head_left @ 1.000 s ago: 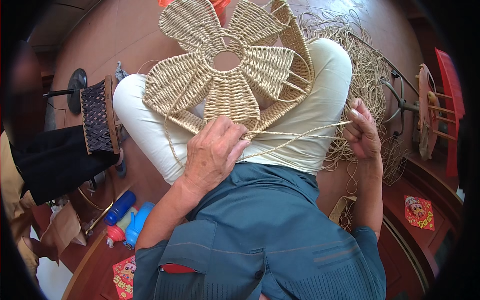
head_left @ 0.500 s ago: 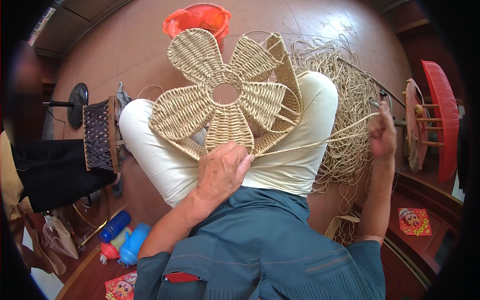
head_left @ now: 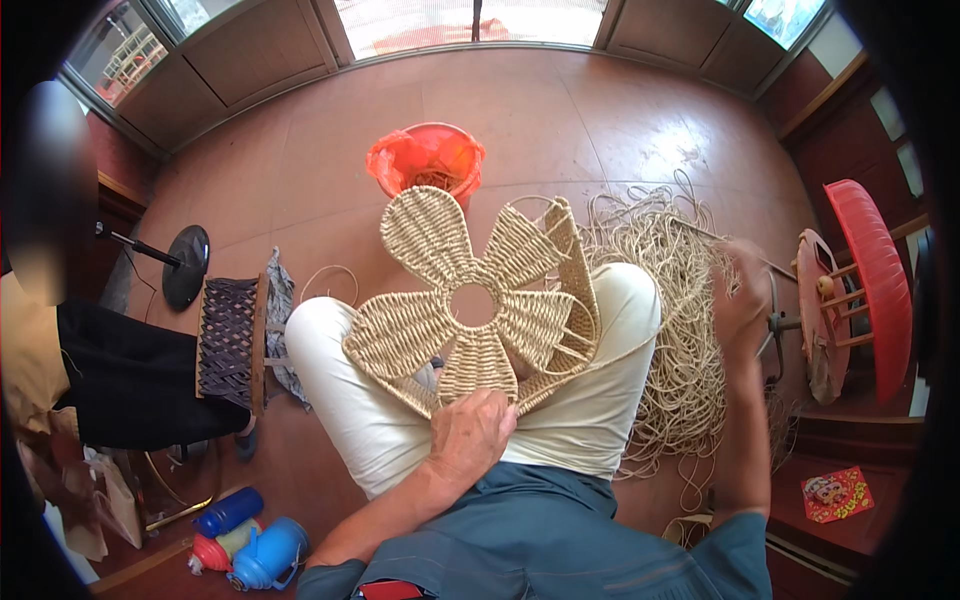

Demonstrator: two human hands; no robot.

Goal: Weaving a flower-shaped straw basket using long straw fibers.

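Note:
A flower-shaped piece woven from straw-coloured cord [head_left: 405, 345] rests across my thighs, with petals around a round hole and a woven band along its right and lower edges. My left hand [head_left: 472, 432] is closed on the lower petal's edge, its fingertips partly hidden. From there a strand of straw cord [head_left: 620, 358] runs up to the right, slightly slack, toward my right hand [head_left: 742, 300]. That hand is raised over the right side, smeared by motion, and appears closed on the cord. Behind it lies a large loose heap of the same cord [head_left: 665, 390].
Beyond the flower stands a red bucket lined with a red bag [head_left: 385, 165]. On the left are a dark woven stool [head_left: 228, 340], a person in black trousers [head_left: 140, 365], a black round stand base [head_left: 185, 268] and a blue flask [head_left: 275, 555]. A red plastic stool [head_left: 880, 290] stands right.
The view has tilted up, showing more floor and the doorway. My right hand has moved slightly left and the cord hangs slacker. My left hand keeps its hold on the lower petal.

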